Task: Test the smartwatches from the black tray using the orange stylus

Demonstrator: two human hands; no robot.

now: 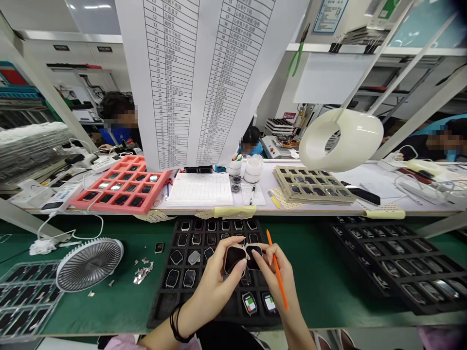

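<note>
My left hand [215, 287] is shut on a dark rounded-square smartwatch body [234, 259], pinching it by its edges. Right beside it, a second dark watch piece [254, 256] touches the fingertips of my right hand [275, 274]. That hand also grips an orange stylus [279, 277] whose tip points up and away from me. Both hands hover above a black compartment tray [160, 306] holding several watch bodies. Several more sit in its rows, and my hands hide its middle part.
A white desk fan [89, 264] and loose metal scraps [142, 271] lie left of the tray. Another black tray [386, 257] sits to the right. A red foam tray [120, 187], a beige tray [312, 185] and a hanging printed list [189, 73] are ahead. Co-workers [118, 119] sit beyond.
</note>
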